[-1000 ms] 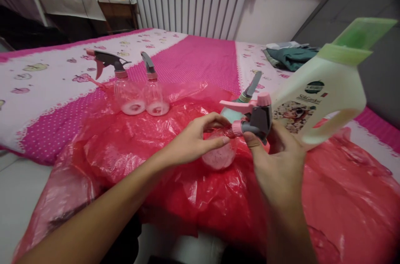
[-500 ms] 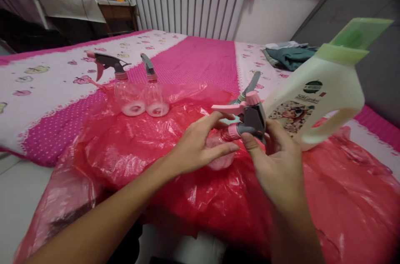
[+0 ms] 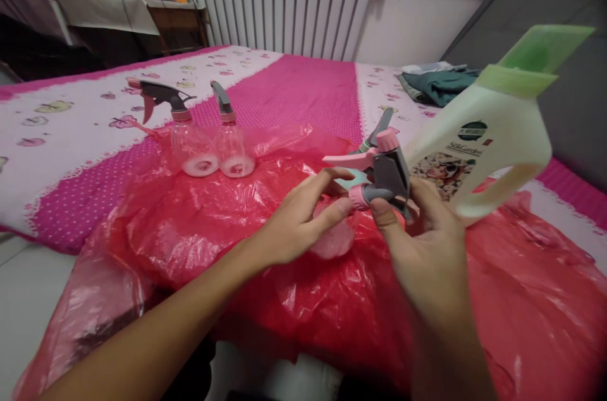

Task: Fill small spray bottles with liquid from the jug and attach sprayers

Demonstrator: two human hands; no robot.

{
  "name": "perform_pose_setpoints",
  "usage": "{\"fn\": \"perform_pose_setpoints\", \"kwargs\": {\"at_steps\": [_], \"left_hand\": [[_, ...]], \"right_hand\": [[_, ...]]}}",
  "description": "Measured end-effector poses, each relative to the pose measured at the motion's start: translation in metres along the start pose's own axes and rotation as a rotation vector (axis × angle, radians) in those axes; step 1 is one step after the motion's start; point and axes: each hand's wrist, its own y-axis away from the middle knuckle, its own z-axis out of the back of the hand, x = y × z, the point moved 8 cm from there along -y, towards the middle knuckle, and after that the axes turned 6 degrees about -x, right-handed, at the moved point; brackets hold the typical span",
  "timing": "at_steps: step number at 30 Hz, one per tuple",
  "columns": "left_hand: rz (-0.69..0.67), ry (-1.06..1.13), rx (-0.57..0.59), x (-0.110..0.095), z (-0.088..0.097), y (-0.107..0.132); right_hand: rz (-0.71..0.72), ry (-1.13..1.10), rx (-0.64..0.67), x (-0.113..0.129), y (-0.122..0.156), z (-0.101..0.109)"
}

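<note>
My left hand [image 3: 303, 214] is curled round the neck end of a clear spray bottle [image 3: 333, 240], which leans above the red plastic sheet [image 3: 199, 217]. My fingers cover the bottle's neck. In my right hand [image 3: 422, 243] is a grey and pink trigger spray head [image 3: 389, 170], gripped between thumb and fingers. Its pink collar lies right by my left thumb; whether it still touches the neck is hidden. Just behind, another sprayer [image 3: 380, 128] with a grey top and a pale teal body is partly covered. A large white detergent bottle [image 3: 493, 129] with a green cap stands beside my right hand.
Two clear spray bottles, one with a black and pink head [image 3: 194, 148] and one with a grey head [image 3: 234, 151], stand on the sheet at left. Folded clothes [image 3: 439, 85] lie on the pink bed [image 3: 313, 85]. A radiator [image 3: 275, 12] lines the wall.
My right hand has shifted the spray head slightly to the right. The threaded neck seen beside the collar before is now covered by my left thumb. The standing bottles remain in place.
</note>
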Motion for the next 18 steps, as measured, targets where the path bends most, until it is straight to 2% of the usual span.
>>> {"fn": "perform_pose_setpoints", "kwargs": {"at_steps": [6,12,18], "left_hand": [[-0.026,-0.045,-0.028,0.001,0.001,0.001],[0.065,0.046,-0.028,0.006,0.002,0.0],[-0.028,-0.054,-0.03,-0.004,0.002,0.0]], "right_hand": [[-0.009,0.029,0.054,0.002,0.001,-0.003],[-0.028,-0.009,-0.023,0.0,-0.001,0.003],[-0.024,0.036,-0.003,0.005,0.0,0.0]]}}
